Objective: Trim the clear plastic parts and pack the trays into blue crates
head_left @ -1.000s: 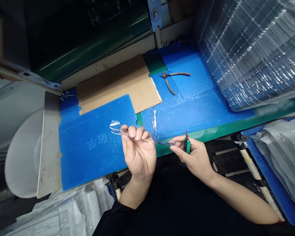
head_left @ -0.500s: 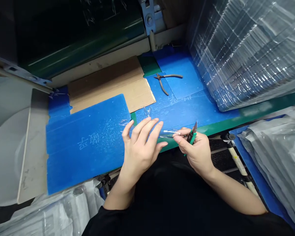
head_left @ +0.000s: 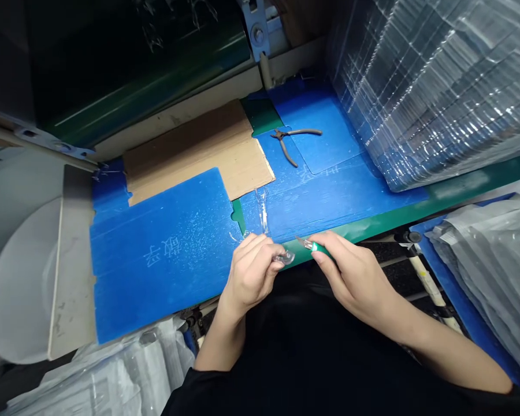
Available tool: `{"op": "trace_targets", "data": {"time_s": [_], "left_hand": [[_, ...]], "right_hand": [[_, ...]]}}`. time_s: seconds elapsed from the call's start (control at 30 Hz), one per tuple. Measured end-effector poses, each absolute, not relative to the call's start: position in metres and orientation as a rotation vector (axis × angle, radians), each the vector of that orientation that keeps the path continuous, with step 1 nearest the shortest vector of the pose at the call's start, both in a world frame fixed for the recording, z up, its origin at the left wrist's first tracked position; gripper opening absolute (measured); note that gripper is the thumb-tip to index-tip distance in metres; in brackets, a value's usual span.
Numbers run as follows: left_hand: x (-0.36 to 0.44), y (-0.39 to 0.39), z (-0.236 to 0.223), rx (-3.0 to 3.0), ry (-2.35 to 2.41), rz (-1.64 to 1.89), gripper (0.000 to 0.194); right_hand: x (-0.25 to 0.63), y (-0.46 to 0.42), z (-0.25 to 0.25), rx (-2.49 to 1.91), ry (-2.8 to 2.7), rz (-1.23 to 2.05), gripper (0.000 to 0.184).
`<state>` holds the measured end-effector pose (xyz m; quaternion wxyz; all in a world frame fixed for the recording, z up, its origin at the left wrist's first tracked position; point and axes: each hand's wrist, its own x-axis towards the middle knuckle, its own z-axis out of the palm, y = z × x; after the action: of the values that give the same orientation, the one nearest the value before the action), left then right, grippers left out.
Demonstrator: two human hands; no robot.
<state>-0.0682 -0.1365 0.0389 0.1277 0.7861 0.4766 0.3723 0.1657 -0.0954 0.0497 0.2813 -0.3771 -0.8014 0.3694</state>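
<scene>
A clear plastic strip (head_left: 285, 258) is pinched in the closed grip of the left hand (head_left: 251, 274) at the front edge of the green counter (head_left: 372, 223); the right hand (head_left: 351, 277) firmly grips a green utility knife (head_left: 315, 247) just beside it.

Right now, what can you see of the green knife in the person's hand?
The craft knife has a green handle, mostly hidden inside the right hand, which pinches it between thumb and fingers. A short, narrow grey metal blade sticks out of the handle's end and points left, toward the clear plastic piece in the left hand. The blade's tip seems to stay just apart from the plastic.
</scene>
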Motion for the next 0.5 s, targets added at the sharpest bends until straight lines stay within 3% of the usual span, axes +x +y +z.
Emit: {"op": "trace_targets", "data": {"time_s": [0.17,0.5], "left_hand": [[-0.074,-0.137,0.037,2.419,1.435,1.171,0.031],[-0.079,-0.137,0.039,2.523,1.513,1.124,0.028]], "right_hand": [[0.173,-0.101,0.059,-0.912,-2.306,0.728,0.019],[0.176,-0.107,0.062,-0.917,-2.31,0.72,0.023]]}}
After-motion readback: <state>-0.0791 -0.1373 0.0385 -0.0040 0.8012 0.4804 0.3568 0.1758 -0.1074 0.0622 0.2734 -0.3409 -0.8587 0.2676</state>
